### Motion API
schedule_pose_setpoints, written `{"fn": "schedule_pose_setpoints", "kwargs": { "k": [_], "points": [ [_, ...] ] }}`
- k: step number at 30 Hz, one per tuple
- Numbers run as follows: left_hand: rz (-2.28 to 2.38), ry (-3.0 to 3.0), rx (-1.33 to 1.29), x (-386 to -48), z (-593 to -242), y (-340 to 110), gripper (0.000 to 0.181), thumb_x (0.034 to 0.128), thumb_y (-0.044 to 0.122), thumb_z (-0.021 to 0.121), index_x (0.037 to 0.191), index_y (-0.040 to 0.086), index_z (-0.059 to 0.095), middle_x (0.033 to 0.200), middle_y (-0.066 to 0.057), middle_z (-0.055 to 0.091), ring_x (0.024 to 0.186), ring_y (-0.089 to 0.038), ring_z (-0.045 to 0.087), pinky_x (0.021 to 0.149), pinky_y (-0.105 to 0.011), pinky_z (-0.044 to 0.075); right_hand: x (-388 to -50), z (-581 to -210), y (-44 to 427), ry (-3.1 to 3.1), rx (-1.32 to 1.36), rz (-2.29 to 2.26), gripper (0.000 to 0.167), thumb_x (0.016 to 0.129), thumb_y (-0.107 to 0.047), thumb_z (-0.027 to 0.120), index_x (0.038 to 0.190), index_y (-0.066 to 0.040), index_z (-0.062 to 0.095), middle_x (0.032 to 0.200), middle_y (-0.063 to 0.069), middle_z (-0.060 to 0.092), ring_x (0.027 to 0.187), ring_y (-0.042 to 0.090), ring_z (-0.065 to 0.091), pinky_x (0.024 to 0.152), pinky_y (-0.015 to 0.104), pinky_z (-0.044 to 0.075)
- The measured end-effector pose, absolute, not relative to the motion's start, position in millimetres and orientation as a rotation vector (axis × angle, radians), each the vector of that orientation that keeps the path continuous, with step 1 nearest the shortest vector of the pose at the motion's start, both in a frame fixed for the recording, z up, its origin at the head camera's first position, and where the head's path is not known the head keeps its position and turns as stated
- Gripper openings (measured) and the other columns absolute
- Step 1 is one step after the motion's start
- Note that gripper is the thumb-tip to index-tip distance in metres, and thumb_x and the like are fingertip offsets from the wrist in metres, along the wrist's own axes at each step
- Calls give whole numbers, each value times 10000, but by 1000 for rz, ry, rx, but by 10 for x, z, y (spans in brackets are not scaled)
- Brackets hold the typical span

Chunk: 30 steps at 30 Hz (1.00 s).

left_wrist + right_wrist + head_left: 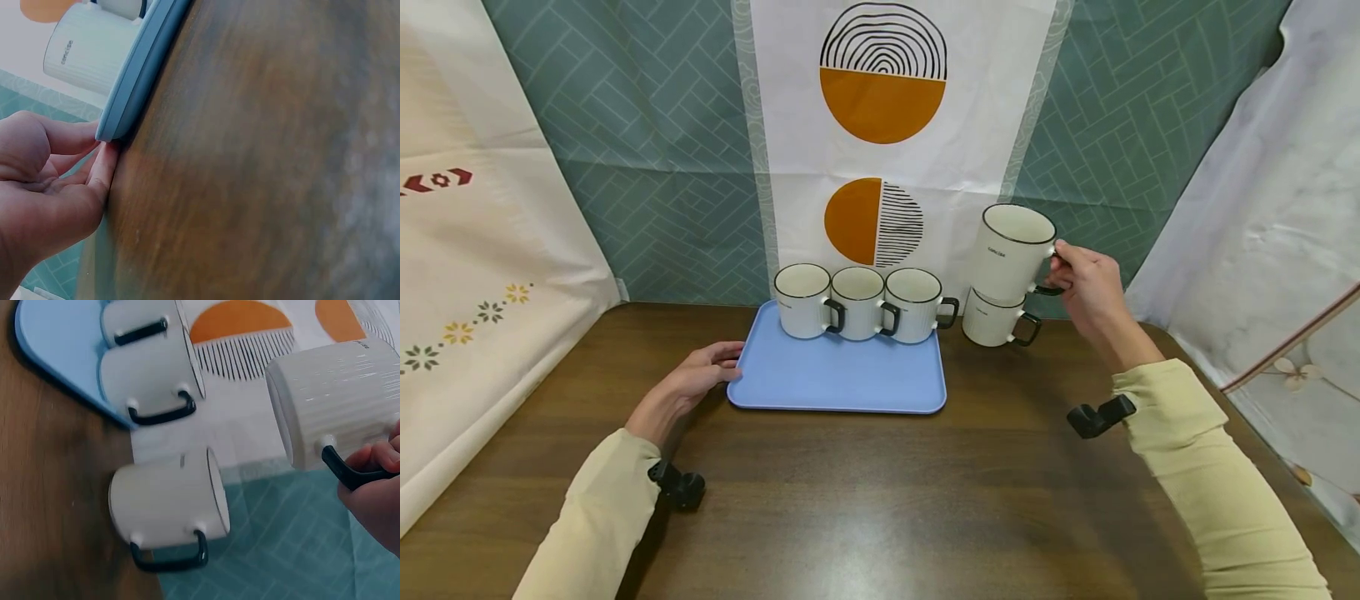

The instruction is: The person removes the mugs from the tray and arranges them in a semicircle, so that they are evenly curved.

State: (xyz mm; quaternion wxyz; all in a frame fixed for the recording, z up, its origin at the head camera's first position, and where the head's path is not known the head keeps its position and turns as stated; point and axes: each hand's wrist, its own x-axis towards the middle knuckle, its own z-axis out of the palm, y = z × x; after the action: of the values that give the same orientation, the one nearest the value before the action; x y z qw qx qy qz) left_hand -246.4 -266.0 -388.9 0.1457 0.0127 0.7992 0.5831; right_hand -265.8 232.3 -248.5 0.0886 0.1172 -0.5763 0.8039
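My right hand (1088,292) grips the black handle of a white mug (1009,250), held upright in the air. Below it, a second white mug (991,321) stands on the table; the right wrist view shows a gap between the two. My left hand (700,373) pinches the left edge of a blue tray (842,387), its fingertips at the rim in the left wrist view. Along the tray's back edge stand three more white mugs in a row: a left mug (802,312), a middle mug (856,312) and a right mug (912,312), their black handles turned right.
The brown wooden table (880,500) extends in front of the tray. Behind it hangs a green cloth (655,167) with a white printed panel (790,100). Pale cloths hang at the left (490,250) and right (1262,208) sides.
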Motion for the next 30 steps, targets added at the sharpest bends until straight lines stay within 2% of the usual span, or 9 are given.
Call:
{"fn": "schedule_pose_setpoints", "kwargs": {
  "k": [9, 16, 22, 30],
  "points": [
    [1687, 2295, 26, -2442, -3888, -2679, 630, 951, -34, 488, 1491, -90, 168, 1502, -325, 183, 1356, -457, 239, 1116, -535, 207, -2806, -2622, 2606, -1552, 183, 2368, 405, 969, -20, 532, 576, -28, 628, 525, 2, 535, 464, 98, 337, 552, 203, 423],
    [1688, 2300, 40, -2423, -3877, -2670, 634, 949, -35, 495, 1487, -102, 166, 1497, -334, 185, 1352, -464, 245, 1108, -545, 218, -2935, -2745, 2799, -1341, -5, 2391, 427, 952, 62, 494, 541, 22, 602, 484, 41, 522, 405, 90, 313, 482, 199, 285],
    [1690, 2301, 47, -2450, -3892, -2663, 624, 941, -53, 488, 1478, -113, 177, 1491, -336, 202, 1353, -461, 254, 1109, -534, 226, -2985, -2847, 2906, -1283, -176, 2412, 419, 945, 70, 491, 541, 29, 593, 472, 56, 515, 363, 102, 347, 448, 206, 295],
    [1690, 2298, 46, -2465, -3875, -2647, 629, 941, -47, 492, 1483, -103, 178, 1496, -330, 200, 1359, -458, 248, 1112, -535, 219, -3074, -2969, 2988, -1288, -260, 2352, 396, 926, 85, 484, 544, 26, 566, 462, 56, 501, 353, 97, 351, 433, 205, 276]
  ]
}}
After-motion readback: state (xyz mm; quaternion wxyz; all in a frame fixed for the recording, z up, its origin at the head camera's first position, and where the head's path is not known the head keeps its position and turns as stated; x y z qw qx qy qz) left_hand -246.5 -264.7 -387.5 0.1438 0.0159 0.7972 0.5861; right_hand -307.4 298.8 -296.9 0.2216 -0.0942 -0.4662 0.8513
